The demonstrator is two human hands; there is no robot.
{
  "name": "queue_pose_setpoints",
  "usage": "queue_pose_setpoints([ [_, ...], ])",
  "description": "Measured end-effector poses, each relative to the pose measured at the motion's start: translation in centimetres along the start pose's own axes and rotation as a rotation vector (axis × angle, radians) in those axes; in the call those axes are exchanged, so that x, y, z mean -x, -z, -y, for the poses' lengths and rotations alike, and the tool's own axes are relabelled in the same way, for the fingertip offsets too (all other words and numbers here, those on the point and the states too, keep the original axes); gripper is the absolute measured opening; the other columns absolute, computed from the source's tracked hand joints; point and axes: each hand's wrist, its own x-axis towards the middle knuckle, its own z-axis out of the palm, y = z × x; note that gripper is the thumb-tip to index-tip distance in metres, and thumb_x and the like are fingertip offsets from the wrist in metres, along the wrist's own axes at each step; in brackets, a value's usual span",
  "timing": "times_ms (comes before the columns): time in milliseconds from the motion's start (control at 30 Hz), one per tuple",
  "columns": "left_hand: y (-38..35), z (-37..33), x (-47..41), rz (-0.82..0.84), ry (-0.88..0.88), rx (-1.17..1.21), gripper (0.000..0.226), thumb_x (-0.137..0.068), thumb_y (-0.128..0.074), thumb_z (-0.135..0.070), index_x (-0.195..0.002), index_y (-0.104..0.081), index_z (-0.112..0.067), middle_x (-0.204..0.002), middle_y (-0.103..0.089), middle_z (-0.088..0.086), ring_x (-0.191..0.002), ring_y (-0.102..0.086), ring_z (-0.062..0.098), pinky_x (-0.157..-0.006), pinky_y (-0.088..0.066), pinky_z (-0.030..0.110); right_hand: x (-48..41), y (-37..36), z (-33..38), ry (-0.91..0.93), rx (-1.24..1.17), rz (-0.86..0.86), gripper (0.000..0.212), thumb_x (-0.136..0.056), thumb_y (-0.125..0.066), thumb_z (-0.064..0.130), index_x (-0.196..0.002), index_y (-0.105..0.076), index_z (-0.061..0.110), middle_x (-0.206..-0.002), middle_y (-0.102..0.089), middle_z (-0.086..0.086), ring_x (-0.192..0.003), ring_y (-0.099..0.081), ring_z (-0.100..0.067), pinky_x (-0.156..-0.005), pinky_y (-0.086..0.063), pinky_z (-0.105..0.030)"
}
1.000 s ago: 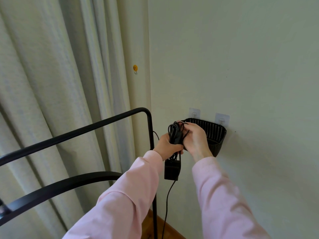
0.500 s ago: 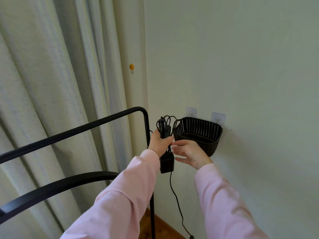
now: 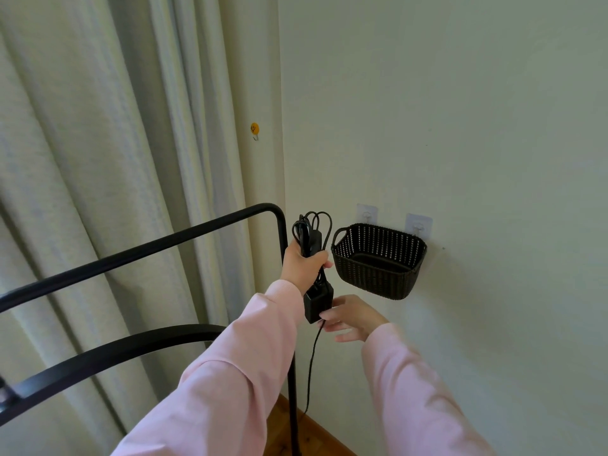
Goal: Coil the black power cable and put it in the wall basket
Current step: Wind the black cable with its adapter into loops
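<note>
Both hands are in view, sleeved in pale pink. Left hand [image 3: 304,266] is closed in a fist round the gathered loops of the thin black power cable [image 3: 311,232]; the loops stand up out of the fist, just left of the basket's near handle and not touching it. Right hand [image 3: 348,319] is lower, fingers loosely spread and half open, its fingertips [image 3: 325,315] at the bottom of the black rectangular power adapter block [image 3: 318,302] where the loose tail leaves it. I cannot tell whether it pinches the tail or only touches it.

Largest item: the black tubular metal rack [image 3: 197,230], one in view, its upright directly behind the left hand. Next, the dark brown woven plastic wall basket [image 3: 378,274], one, hung on two clear adhesive hooks [image 3: 418,223] on the pale wall, open top showing nothing inside.

The governing relation: the basket lies to the right of the coil, at about the same height, and the left hand is the nearer. The bundle's long axis is vertical, loops on top, adapter hanging below, and the uncoiled tail [image 3: 311,363] drops from the adapter toward the wooden floor.

Count: one cable, one adapter, one basket, two hooks. My judgement: coiling is unfinished; the tail needs gathering before the bundle goes in.
</note>
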Motion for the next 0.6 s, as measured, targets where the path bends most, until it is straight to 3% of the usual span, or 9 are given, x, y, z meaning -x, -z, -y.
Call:
queue_pose_setpoints([
  [100,0.2,0.1,0.0,-0.013,0.014,-0.05,0.02,-0.08,-0.055,-0.001,-0.078,-0.048,-0.02,-0.065,-0.058,0.004,-0.061,-0.056,0.012,-0.062,-0.047,0.023,0.0,0.3,0.2,-0.031,0.077,-0.011,0.033,-0.086,-0.058,0.003,-0.118,-0.058,0.007,-0.097,-0.069,-0.007,-0.093,-0.063,-0.015,-0.086,-0.051,-0.036],
  [233,0.5,0.1,-0.4,-0.066,0.032,-0.052,0.01,-0.077,-0.054,-0.001,-0.086,-0.054,-0.005,-0.058,-0.057,0.004,-0.059,-0.052,0.016,-0.058,-0.044,0.025,-0.3,0.6,-0.5,-0.068,0.204,-0.033,0.013,-0.084,-0.059,0.002,-0.09,-0.063,0.013,-0.101,-0.062,-0.003,-0.089,-0.06,-0.013,-0.082,-0.052,-0.032],
  [367,0.8,0.2,-0.7,-0.074,0.043,-0.069,0.016,-0.075,-0.054,-0.002,-0.091,-0.053,-0.003,-0.058,-0.057,0.005,-0.061,-0.053,0.019,-0.059,-0.046,0.027,-0.7,0.5,-1.6,-0.116,0.294,-0.048,0.017,-0.085,-0.056,0.01,-0.07,-0.061,0.016,-0.101,-0.06,0.001,-0.089,-0.06,-0.012,-0.073,-0.05,-0.029],
  [467,1.0,0.5,-0.6,-0.055,0.043,-0.099,0.015,-0.075,-0.054,-0.001,-0.089,-0.051,-0.005,-0.058,-0.056,0.004,-0.056,-0.051,0.015,-0.057,-0.046,0.027,-0.9,0.5,-1.4,-0.136,0.26,-0.107,0.013,-0.092,-0.051,0.015,-0.087,-0.062,0.012,-0.095,-0.061,-0.002,-0.084,-0.059,-0.012,-0.076,-0.05,-0.03],
  [600,1.1,0.5,-0.6,-0.021,0.027,-0.107,0.018,-0.075,-0.053,0.002,-0.091,-0.05,-0.007,-0.06,-0.054,0.004,-0.051,-0.048,0.011,-0.05,-0.045,0.019,-1.5,0.8,-1.6,-0.065,0.11,-0.277,0.025,-0.091,-0.051,0.011,-0.108,-0.066,0.002,-0.068,-0.056,-0.005,-0.058,-0.049,-0.013,-0.056,-0.037,-0.023],
])
